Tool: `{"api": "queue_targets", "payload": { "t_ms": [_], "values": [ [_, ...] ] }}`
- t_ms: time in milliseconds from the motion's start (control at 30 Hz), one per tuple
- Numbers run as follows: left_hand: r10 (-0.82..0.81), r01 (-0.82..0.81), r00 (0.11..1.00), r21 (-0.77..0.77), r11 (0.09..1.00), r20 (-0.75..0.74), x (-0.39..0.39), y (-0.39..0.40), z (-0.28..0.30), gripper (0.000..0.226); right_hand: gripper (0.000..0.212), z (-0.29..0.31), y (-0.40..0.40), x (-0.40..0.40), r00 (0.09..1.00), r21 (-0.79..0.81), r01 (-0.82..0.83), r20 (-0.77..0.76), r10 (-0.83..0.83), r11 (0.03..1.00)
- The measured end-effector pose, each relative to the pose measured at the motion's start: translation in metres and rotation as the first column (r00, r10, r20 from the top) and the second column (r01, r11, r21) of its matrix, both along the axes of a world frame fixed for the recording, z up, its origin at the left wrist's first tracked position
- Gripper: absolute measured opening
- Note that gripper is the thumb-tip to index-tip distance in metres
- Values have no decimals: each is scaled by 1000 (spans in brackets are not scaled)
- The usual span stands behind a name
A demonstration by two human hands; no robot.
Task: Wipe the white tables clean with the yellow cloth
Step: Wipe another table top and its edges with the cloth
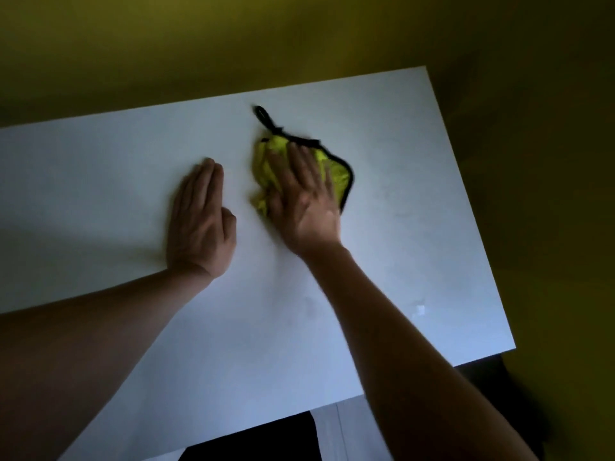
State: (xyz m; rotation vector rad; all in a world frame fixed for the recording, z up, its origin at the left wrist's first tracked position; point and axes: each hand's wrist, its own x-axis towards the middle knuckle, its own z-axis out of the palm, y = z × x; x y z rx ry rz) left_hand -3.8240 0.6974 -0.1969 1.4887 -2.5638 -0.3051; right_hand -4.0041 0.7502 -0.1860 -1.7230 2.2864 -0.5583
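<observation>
Cloth point(336, 176): yellow, bunched, with a black bound edge and a black loop point(264, 116) trailing from its far corner. It lies on the counter point(416, 227), right of the middle and toward the far edge. No label, brand or writing can be read on it; the picture is dim and slightly blurred there.

Right hand point(304, 207): laid palm-down on top of the cloth, fingers straight and together, pressing it flat against the surface. Grip: not closed; nothing is pinched or curled round.

Left hand point(201, 224): flat on the counter just beside the cloth, apart from it, fingers straight and together, thumb tucked alongside. Grip: open palm, holding nothing.

Both forearms are bare and reach in from the near edge.

Counter: white, rectangular, seen at a tilt. A small pale mark point(420, 309) shows near the right side; what it is cannot be told. No writing visible on the surface.

Surround: olive-yellow floor point(299, 34) beyond the far and right edges. A dark shape point(266, 437) sits under the near edge.
</observation>
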Motion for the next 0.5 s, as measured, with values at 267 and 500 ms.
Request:
{"api": "queue_targets", "payload": {
  "t_ms": [267, 500],
  "values": [
    [19, -20, 1000, 15, 1000, 6, -1, 1, -3, 68, 56, -4, 35, -152, 910, 42, 411, -76, -407, 911],
    [10, -10, 1000, 2, 1000, 0, 0, 2, -1, 70, 59, 3, 30, -79, 904, 67, 425, -86, -420, 903]
  ]
}}
